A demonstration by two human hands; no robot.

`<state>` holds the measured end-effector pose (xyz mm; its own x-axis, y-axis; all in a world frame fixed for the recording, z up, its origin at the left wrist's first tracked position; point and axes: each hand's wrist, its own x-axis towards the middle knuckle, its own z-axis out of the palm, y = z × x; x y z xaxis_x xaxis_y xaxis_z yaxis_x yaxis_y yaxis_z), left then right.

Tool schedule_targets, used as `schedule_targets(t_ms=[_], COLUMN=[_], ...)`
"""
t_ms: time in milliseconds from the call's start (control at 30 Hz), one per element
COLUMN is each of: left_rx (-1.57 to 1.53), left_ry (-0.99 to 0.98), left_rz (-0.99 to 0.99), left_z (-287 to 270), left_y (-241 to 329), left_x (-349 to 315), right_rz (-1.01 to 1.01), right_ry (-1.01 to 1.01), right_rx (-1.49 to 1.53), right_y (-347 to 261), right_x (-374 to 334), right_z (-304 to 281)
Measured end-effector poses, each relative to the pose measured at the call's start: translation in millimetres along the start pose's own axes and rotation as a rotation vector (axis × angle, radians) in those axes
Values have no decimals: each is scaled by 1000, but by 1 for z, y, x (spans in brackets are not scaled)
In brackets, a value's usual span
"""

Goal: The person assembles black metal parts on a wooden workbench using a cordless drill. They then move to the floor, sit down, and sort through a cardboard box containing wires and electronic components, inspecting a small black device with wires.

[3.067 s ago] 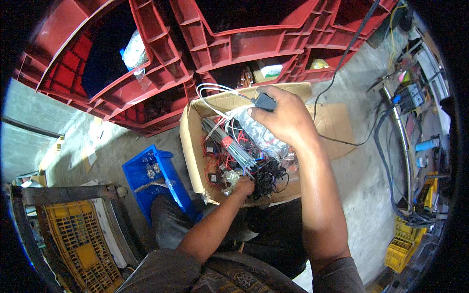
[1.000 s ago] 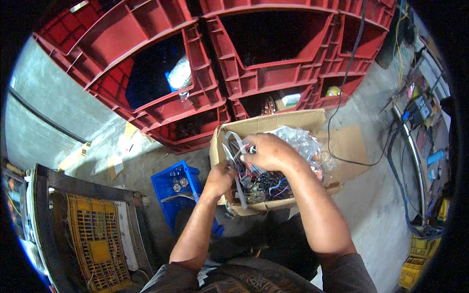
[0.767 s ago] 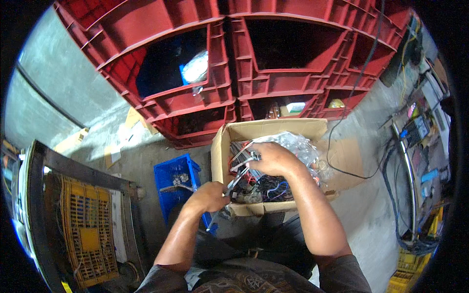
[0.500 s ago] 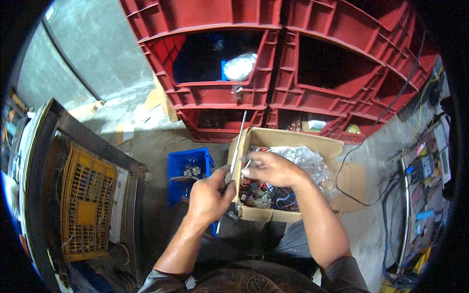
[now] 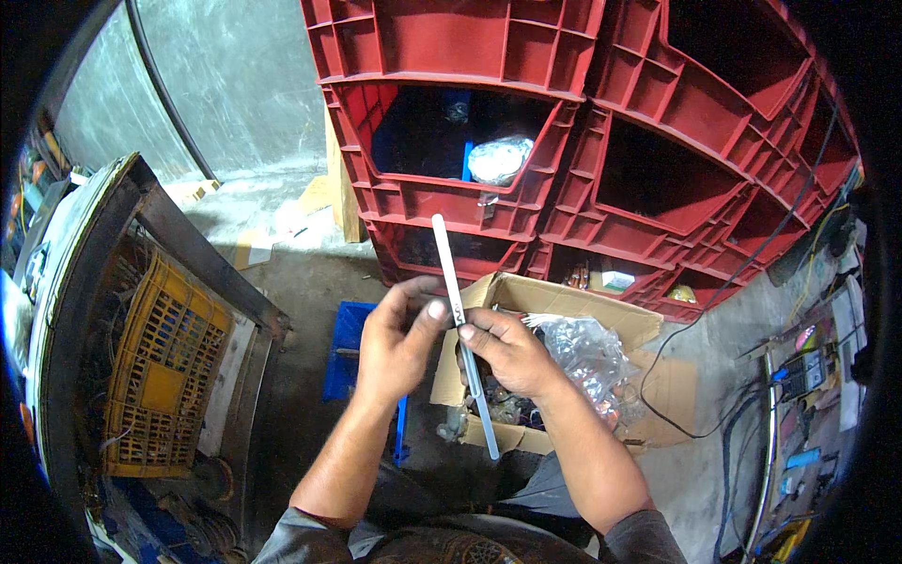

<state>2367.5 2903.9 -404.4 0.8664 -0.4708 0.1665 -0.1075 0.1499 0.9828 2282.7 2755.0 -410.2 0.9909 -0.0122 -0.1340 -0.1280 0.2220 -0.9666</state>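
Note:
A long, thin whitish rod [image 5: 445, 254] stands tilted in front of me, with small dark marks near its middle and a greyer, see-through lower half. My right hand [image 5: 507, 348] pinches it near the middle between thumb and fingers. Curled against the rod's other side is my left hand [image 5: 396, 338], its thumb raised beside the marks; its lower fingertips are partly hidden. Beneath the hands sits an open cardboard box [image 5: 601, 324] holding mixed small parts, wires and a crumpled clear plastic bag [image 5: 587, 362].
Stacked red crates [image 5: 451, 211] rise beyond the box, one holding a silvery wrapped bundle [image 5: 500, 160]. A blue bin [image 5: 346, 362] stands left of the box. Farther left, a yellow slatted crate [image 5: 160, 376] rests in a dark frame. A black cable [image 5: 658, 362] trails at right.
The rod has swung to lean the other way, its lower end now toward the right. My right hand has moved down onto its middle. The view has shifted, uncovering more of the plastic bag.

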Motion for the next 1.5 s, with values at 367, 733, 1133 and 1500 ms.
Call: schedule_targets(t_ms=[367, 733, 1133, 1500], left_rx=[-503, -196, -442, -455], left_ry=[268, 134, 310, 329], left_rz=[-29, 147, 128, 170], left_z=[-31, -47, -41, -45], left_y=[-10, 22, 19, 24], left_x=[30, 29, 34, 35], right_rz=[62, 18, -203, -275], right_ry=[81, -44, 139, 95], right_rx=[-241, -516, -605, -652], right_y=[12, 3, -6, -7], right_x=[-31, -44, -46, -48], right_z=[19, 22, 22, 5])
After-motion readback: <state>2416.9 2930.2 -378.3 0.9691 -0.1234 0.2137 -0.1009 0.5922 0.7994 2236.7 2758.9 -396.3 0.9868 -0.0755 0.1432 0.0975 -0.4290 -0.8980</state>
